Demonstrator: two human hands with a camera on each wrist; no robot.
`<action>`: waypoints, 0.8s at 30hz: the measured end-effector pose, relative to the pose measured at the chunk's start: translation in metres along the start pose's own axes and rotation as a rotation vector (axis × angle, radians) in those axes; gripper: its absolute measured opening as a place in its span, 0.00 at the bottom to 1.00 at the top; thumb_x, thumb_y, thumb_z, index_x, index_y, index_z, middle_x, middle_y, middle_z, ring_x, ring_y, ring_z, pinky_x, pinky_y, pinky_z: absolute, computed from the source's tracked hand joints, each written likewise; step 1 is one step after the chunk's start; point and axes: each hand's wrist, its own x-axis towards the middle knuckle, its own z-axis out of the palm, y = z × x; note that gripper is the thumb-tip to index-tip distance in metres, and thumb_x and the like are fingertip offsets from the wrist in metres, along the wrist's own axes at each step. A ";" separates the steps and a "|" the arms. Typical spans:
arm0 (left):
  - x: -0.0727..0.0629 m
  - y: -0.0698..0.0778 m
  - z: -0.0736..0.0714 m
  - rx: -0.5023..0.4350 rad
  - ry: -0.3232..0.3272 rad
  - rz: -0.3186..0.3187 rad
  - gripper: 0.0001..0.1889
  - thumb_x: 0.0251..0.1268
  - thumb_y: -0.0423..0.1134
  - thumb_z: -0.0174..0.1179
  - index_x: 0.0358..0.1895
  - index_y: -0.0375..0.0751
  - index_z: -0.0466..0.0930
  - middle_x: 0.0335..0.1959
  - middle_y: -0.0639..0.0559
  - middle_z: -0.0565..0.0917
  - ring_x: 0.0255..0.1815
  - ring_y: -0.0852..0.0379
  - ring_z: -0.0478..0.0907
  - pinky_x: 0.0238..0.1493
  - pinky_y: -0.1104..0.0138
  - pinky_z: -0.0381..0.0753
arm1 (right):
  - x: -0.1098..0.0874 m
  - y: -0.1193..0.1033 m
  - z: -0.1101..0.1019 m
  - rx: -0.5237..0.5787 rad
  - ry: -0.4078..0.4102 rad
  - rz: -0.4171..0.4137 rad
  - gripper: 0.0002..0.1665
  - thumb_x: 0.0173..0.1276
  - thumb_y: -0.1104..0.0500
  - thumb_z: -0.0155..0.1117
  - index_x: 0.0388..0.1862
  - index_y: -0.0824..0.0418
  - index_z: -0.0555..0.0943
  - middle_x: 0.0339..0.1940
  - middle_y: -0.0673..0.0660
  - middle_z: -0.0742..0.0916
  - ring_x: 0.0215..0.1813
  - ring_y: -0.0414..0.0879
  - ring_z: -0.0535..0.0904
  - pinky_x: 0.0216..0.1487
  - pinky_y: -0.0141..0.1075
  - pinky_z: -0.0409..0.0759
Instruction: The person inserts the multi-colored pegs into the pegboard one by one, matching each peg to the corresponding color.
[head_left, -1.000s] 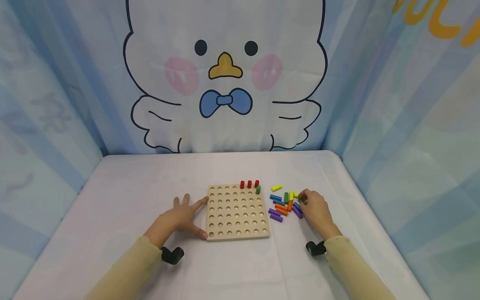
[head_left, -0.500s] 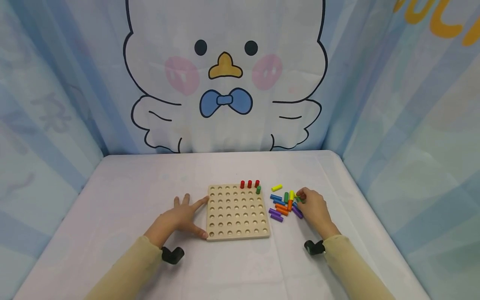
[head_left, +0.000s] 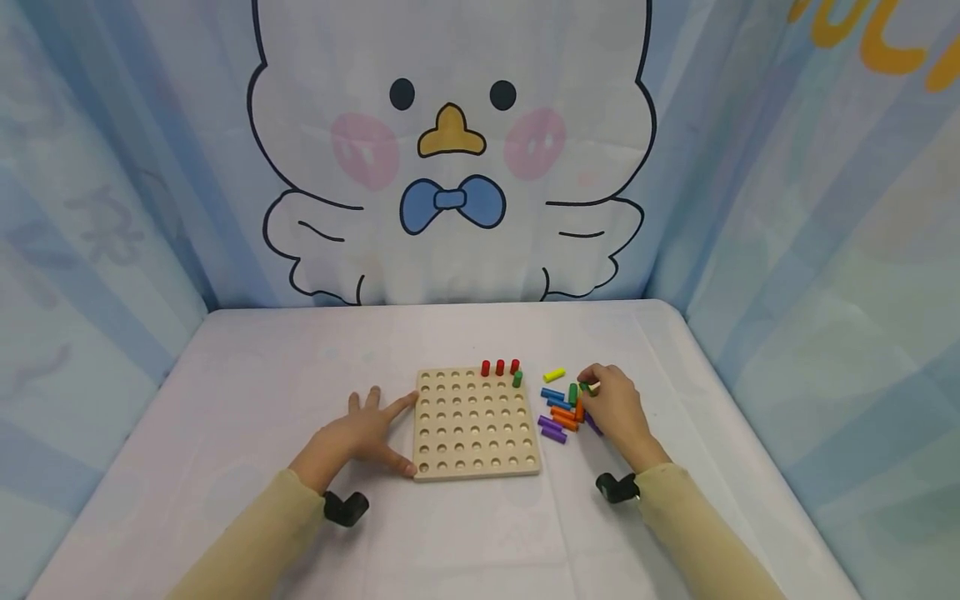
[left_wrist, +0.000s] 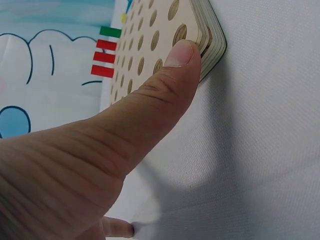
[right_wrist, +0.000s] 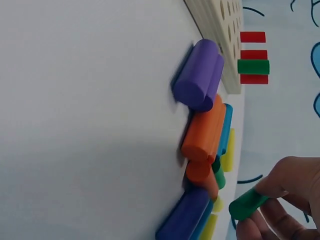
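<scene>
A wooden pegboard (head_left: 472,433) with rows of round holes lies mid-table. Three red pegs (head_left: 500,367) stand along its far edge toward the right, and a green peg (head_left: 517,379) stands just in front of the rightmost. My left hand (head_left: 367,429) is spread at the board's left side, thumb at the near corner and index finger at the far part of that edge. In the right wrist view, my right hand (right_wrist: 292,200) pinches another green peg (right_wrist: 247,204) between thumb and fingers. In the head view that hand is over the right side of the loose pegs.
Right of the board lie loose pegs: purple pegs (head_left: 552,429), orange pegs (head_left: 564,418), blue pegs (head_left: 552,394), a green peg (head_left: 573,394) and a yellow peg (head_left: 554,375). A white cloth covers the table (head_left: 300,350). A printed curtain (head_left: 450,267) hangs behind it.
My right hand has moved left, and slightly toward the back, with the green peg pinched in its fingers. The left hand and the board have stayed in place.
</scene>
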 end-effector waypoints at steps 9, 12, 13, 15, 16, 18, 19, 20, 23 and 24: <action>-0.001 0.001 -0.002 0.001 0.004 0.008 0.66 0.39 0.66 0.82 0.84 0.60 0.52 0.82 0.22 0.42 0.79 0.14 0.35 0.65 0.20 0.55 | -0.001 -0.026 -0.002 0.069 0.012 -0.043 0.10 0.70 0.64 0.67 0.49 0.59 0.82 0.50 0.60 0.86 0.47 0.53 0.83 0.47 0.43 0.87; -0.001 0.001 -0.002 0.001 0.004 0.007 0.66 0.39 0.66 0.82 0.84 0.60 0.52 0.82 0.22 0.42 0.79 0.14 0.35 0.65 0.20 0.56 | -0.001 -0.035 -0.002 0.088 0.015 -0.043 0.09 0.70 0.63 0.68 0.48 0.59 0.82 0.49 0.59 0.86 0.47 0.52 0.83 0.49 0.43 0.88; -0.001 0.001 -0.002 0.002 0.004 0.006 0.66 0.39 0.66 0.82 0.84 0.60 0.52 0.82 0.22 0.42 0.79 0.14 0.35 0.65 0.20 0.56 | -0.001 -0.037 -0.001 0.095 0.017 -0.043 0.09 0.70 0.62 0.69 0.48 0.59 0.82 0.49 0.59 0.86 0.47 0.52 0.84 0.50 0.43 0.88; -0.001 0.000 -0.002 0.002 0.004 0.006 0.66 0.39 0.66 0.82 0.84 0.60 0.52 0.82 0.22 0.42 0.79 0.14 0.35 0.65 0.20 0.56 | -0.001 -0.043 -0.001 0.113 0.020 -0.041 0.08 0.71 0.61 0.69 0.47 0.58 0.82 0.48 0.58 0.87 0.47 0.51 0.84 0.49 0.43 0.88; -0.001 0.000 -0.002 0.003 0.004 0.006 0.66 0.39 0.66 0.82 0.84 0.60 0.52 0.82 0.22 0.42 0.79 0.14 0.35 0.65 0.20 0.56 | -0.001 -0.046 0.000 0.121 0.022 -0.042 0.08 0.71 0.61 0.70 0.46 0.58 0.83 0.48 0.58 0.87 0.46 0.51 0.85 0.49 0.42 0.88; -0.002 0.001 -0.003 0.001 0.003 0.007 0.66 0.39 0.65 0.82 0.84 0.60 0.52 0.82 0.22 0.42 0.79 0.14 0.35 0.65 0.20 0.55 | -0.001 -0.051 0.001 0.141 0.031 -0.049 0.07 0.71 0.60 0.71 0.45 0.57 0.83 0.46 0.57 0.88 0.44 0.50 0.86 0.47 0.42 0.88; -0.002 0.001 -0.003 0.000 0.003 0.008 0.66 0.39 0.65 0.82 0.84 0.60 0.52 0.82 0.22 0.42 0.79 0.14 0.35 0.65 0.20 0.55 | 0.000 -0.053 0.001 0.150 0.036 -0.055 0.06 0.70 0.60 0.71 0.44 0.57 0.83 0.45 0.57 0.89 0.43 0.49 0.86 0.46 0.41 0.88; -0.002 0.001 -0.003 0.000 0.003 0.009 0.66 0.39 0.65 0.82 0.84 0.60 0.52 0.82 0.22 0.42 0.79 0.14 0.35 0.65 0.20 0.55 | 0.000 -0.056 0.002 0.157 0.040 -0.064 0.06 0.70 0.59 0.71 0.43 0.57 0.83 0.45 0.56 0.89 0.43 0.49 0.87 0.45 0.41 0.88; -0.002 0.001 -0.003 -0.004 0.001 0.008 0.65 0.40 0.65 0.82 0.84 0.60 0.52 0.82 0.22 0.42 0.79 0.14 0.35 0.65 0.20 0.55 | 0.002 -0.061 0.004 0.176 0.051 -0.092 0.05 0.70 0.59 0.72 0.41 0.57 0.84 0.43 0.56 0.90 0.42 0.48 0.87 0.45 0.41 0.89; -0.002 0.001 -0.003 -0.003 0.000 0.009 0.65 0.40 0.65 0.82 0.84 0.60 0.52 0.82 0.22 0.42 0.79 0.14 0.35 0.65 0.20 0.55 | 0.002 -0.062 0.004 0.182 0.053 -0.098 0.05 0.70 0.58 0.72 0.41 0.57 0.84 0.43 0.55 0.90 0.42 0.48 0.88 0.45 0.41 0.88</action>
